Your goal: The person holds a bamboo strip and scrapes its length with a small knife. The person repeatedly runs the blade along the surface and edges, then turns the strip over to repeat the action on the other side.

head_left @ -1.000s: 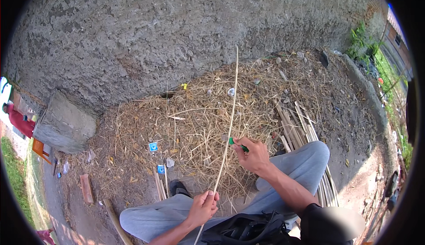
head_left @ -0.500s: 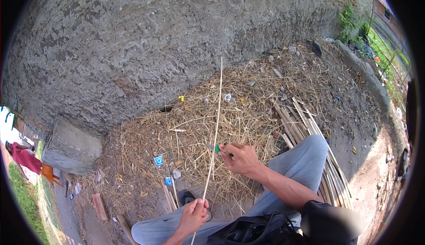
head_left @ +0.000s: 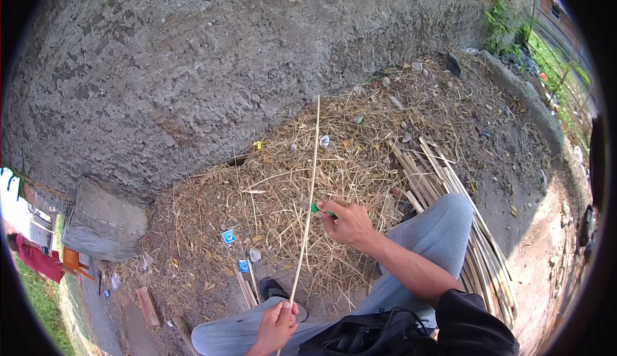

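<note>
the left hand [head_left: 276,325] had its fingers pinching the lower part of a long pale strip [head_left: 304,240], apparently to steady it as it slanted up and away. the right hand [head_left: 347,222] had its fingers curled around a green-handled knife [head_left: 315,207], likely for control; whether the blade touched the strip, i could not tell. dry, curly shavings [head_left: 340,176] lay beneath, flat slender slats [head_left: 475,253] on the right, a rough grey wall [head_left: 212,67] ahead.
</note>
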`<state>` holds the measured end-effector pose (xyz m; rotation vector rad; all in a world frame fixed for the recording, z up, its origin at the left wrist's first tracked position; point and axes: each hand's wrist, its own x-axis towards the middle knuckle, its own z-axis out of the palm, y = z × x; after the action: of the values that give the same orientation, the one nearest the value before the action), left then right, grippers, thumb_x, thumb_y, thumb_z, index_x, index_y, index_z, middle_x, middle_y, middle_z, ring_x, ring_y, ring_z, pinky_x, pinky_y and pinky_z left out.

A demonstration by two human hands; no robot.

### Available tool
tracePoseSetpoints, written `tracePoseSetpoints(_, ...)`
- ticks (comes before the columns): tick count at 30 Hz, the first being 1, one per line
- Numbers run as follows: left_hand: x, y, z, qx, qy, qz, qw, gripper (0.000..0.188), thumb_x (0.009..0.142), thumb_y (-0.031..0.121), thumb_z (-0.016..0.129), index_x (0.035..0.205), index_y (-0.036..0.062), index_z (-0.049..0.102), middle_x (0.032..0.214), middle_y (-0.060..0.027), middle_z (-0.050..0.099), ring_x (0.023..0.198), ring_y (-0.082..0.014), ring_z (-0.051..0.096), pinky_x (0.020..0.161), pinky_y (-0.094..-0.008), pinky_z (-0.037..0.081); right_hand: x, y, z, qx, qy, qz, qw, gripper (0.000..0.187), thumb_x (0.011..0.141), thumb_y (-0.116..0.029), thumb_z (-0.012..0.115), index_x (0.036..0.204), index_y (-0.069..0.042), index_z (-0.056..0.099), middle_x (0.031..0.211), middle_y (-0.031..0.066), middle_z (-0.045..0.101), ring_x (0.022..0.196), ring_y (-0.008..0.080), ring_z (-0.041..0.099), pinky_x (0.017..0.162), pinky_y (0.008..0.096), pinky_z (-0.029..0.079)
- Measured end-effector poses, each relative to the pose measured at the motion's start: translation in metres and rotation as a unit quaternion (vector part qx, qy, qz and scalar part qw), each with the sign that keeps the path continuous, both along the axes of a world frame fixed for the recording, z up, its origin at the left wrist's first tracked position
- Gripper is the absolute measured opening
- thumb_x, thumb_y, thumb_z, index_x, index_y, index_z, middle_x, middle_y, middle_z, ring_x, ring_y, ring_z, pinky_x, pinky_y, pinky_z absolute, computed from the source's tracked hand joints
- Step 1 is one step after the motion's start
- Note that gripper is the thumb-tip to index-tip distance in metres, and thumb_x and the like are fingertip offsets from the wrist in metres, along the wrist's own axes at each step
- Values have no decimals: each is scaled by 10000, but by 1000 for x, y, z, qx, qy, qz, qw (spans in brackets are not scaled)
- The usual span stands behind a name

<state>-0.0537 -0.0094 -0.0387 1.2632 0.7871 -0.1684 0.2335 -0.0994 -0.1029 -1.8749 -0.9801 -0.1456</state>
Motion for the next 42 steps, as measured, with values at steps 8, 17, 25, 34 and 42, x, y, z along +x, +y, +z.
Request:
tracePoseSetpoints(8,-26,-10,33,71,60,-31,995,396,1038,414,382,903,81,547,589,47,381,471,-60,378,426,-228,310,11,0,-10,-52,25,-28,998,139,894,-225,634,954,-100,648,676,122,673,479,277,610,419,412,430)
tracePoseSetpoints(17,-120,-15,10,140,100,-61,983,320,1036,364,421,972,77,547,658,31,436,525,-74,423,487,-233,374,46,-7,-25,-182,135,-112,968,131,890,-184,586,982,-126,657,607,129,635,542,315,631,520,458,481)
tracePoseSetpoints(25,-143,-4,18,37,150,-25,988,338,1044,371,403,960,73,537,633,40,409,505,-64,388,477,-217,339,45,-9,-46,-157,32,-121,980,108,897,-209,580,973,-138,609,683,156,644,547,363,616,491,485,450)
tracePoseSetpoints(34,-185,-19,20,400,63,-227,886,311,1026,323,449,893,63,556,602,-6,468,522,-111,447,487,-297,372,127,-57,-75,-89,332,-362,866,228,910,-302,601,974,-94,669,822,189,681,732,347,657,691,462,485)
tracePoseSetpoints(42,-201,22,23,208,62,-20,976,226,1028,232,462,895,74,555,599,65,390,496,-33,349,440,-198,283,77,-27,-97,-95,378,-161,907,309,906,-326,617,1047,-59,679,864,193,689,840,389,660,783,461,497)
